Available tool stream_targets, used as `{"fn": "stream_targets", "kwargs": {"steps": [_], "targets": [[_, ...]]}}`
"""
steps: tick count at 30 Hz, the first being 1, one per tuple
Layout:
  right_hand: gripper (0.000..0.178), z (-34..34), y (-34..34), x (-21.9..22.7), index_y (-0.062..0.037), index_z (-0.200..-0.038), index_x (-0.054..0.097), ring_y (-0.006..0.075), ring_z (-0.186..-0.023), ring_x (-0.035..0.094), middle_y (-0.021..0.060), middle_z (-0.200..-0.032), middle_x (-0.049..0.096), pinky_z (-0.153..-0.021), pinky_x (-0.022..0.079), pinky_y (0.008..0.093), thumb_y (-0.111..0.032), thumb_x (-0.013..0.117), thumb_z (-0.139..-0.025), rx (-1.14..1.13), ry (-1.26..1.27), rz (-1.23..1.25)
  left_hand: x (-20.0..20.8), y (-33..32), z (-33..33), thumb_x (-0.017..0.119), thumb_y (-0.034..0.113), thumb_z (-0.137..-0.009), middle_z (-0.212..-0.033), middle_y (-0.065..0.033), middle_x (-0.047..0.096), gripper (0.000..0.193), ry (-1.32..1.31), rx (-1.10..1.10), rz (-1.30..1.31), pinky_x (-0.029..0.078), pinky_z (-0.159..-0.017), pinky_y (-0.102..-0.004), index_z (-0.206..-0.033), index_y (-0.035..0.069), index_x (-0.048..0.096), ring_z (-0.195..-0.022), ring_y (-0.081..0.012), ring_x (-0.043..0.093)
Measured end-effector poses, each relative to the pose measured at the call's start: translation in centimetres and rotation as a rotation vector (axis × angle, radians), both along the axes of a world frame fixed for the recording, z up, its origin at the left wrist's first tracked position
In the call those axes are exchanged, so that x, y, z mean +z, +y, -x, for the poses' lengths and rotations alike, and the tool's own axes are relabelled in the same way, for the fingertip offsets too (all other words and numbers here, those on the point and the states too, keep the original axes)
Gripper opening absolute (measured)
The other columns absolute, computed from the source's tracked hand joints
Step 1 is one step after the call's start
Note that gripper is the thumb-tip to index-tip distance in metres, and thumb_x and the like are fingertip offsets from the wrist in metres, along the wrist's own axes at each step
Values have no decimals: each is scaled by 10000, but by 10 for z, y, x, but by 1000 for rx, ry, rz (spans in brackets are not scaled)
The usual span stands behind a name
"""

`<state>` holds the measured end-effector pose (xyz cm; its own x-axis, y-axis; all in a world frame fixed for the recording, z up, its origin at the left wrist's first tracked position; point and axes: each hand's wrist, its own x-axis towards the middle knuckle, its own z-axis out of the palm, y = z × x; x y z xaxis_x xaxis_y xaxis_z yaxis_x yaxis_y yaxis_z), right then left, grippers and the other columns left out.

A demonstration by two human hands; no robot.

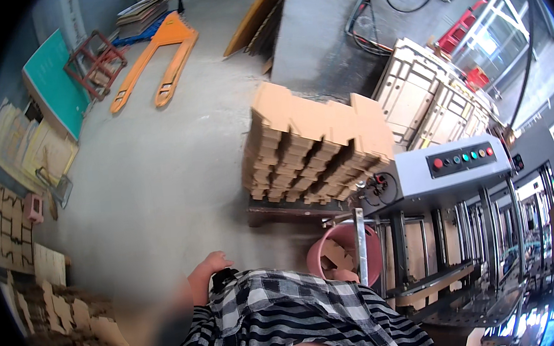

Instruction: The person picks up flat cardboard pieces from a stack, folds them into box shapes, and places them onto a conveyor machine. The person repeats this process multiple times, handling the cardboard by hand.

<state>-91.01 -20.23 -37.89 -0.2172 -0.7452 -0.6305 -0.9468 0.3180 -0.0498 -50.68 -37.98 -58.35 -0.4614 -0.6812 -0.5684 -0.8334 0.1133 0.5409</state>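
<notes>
Beside my waist, on the left, my left hand (pixel 214 263) shows with its fingers curled in. A dark patch lies just below it, and its palm side is hidden, so I cannot make out whether anything is in it. Skin that appears to be my right hand (pixel 346 276) shows over my checked clothing (pixel 280 279), in front of a pink bin (pixel 315 260). Its fingers cannot be made out. Cardboard scraps (pixel 337 255) lie inside the bin. Ahead rises a tall stack of cut brown cardboard sheets (pixel 325 126) on a low dark platform (pixel 274 214).
To the right stands a machine with a grey control box (pixel 416 177) and metal posts. An orange pallet truck (pixel 174 33) rests on the floor at far left, near a green board (pixel 58 83). More cardboard stacks (pixel 72 316) lie at lower left. Patterned wooden boards (pixel 408 89) lean behind the stack.
</notes>
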Motion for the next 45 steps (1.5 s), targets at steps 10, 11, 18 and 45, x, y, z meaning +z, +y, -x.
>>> {"fn": "stream_targets", "kwargs": {"steps": [10,11,18,45], "targets": [[422,-143,-166,-15,-83,-1125,608,348,-1067,595,173,-1110,639,-873,487,462,-341,654,-794,540,-284,0,25,47,-186,686,495,-725,-1242,-243,570,750,-96,515,-47,423,-1005,-394,-1235,-40,561,-1165,-350,542],[439,-157,-182,-22,-96,-1184,596,339,-1108,574,160,-1158,623,-900,478,454,-312,635,-804,652,-269,-48,27,60,-198,686,498,-723,-1264,-245,556,756,-103,609,-44,415,-1013,-398,-1241,-38,557,-1186,-351,527],[395,-282,-299,-27,-68,-1084,642,356,-960,637,193,-984,665,-820,502,437,-295,664,-762,1151,-494,-53,13,148,-242,640,548,-748,-1169,-248,598,688,-142,1069,-144,439,-960,-429,-1107,-39,634,-1117,-385,547],[319,-749,-615,-158,-22,-1039,651,190,-664,628,100,-808,653,-671,507,306,-257,664,-823,1486,-583,-222,30,133,-310,653,539,-725,-1246,-218,567,728,-88,1904,-32,413,-1010,-402,-1204,-6,586,-1174,-352,522]]}}
